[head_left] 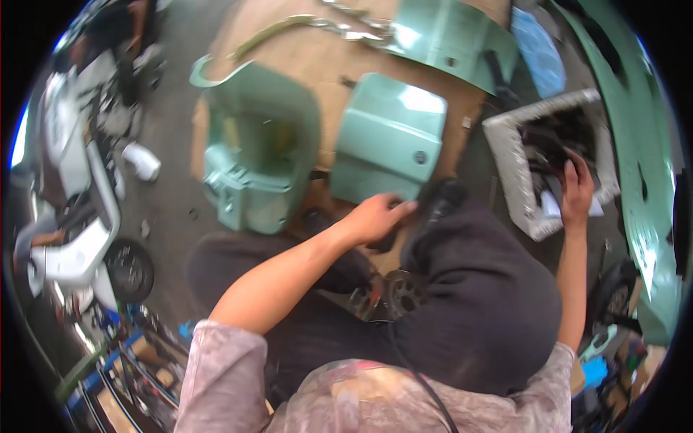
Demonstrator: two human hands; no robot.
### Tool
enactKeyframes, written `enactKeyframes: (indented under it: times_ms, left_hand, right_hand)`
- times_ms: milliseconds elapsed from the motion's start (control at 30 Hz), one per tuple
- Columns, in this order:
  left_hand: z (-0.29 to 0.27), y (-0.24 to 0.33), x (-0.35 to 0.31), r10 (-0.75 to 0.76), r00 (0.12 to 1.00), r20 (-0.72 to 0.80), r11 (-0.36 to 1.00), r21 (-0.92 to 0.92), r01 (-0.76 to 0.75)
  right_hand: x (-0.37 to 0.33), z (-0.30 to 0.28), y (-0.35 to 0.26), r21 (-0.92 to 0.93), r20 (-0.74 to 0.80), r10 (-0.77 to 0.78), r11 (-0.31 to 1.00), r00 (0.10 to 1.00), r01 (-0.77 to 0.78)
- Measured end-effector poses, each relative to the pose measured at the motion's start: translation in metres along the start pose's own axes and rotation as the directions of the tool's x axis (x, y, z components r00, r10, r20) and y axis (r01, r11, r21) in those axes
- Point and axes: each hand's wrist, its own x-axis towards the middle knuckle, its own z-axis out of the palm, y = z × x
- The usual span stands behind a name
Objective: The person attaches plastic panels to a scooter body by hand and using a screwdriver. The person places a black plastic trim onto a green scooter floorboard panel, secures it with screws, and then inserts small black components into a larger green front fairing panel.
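My left hand (pixel 377 219) is in front of my lap, at the lower edge of a pale green painted panel (pixel 390 133). Its fingers curl in around something dark that I cannot make out. To the right, my right hand (pixel 578 189) reaches into a white foam box (pixel 511 155). There its fingertips press on a dark rounded part (pixel 550 153), its kind unclear through blur. Left of the panel stands a deep, hollow green plastic fairing (pixel 260 137). A metal disc with holes (pixel 406 292) lies between my legs.
Cardboard (pixel 267 43) lies beneath the green parts. A wider green panel (pixel 455 43) and a blue bag (pixel 540 54) are at the back. A long green body panel (pixel 642 166) runs down the right. At left stands a white scooter (pixel 79 252).
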Motion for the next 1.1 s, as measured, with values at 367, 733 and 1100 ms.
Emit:
enactKeyframes:
  times_ms: [367,733,1100]
  left_hand:
    - [-0.109,0.018,-0.142,0.579,0.682,-0.447,0.713,-0.129,-0.689]
    - [-0.229,-0.046,-0.227,-0.073,0.408,-0.91,0.324,-0.409,-0.853]
    - [-0.201,-0.072,-0.24,-0.125,0.54,-0.832,0.166,-0.554,-0.816]
  right_hand:
    - [-0.012,0.313,-0.254,0.105,0.913,-0.328,0.763,0.242,0.638]
    - [0.135,0.483,-0.077,-0.399,0.609,0.034,0.877,0.793,0.269]
    - [0.08,0.486,-0.112,-0.183,0.785,0.104,0.981,0.61,0.067]
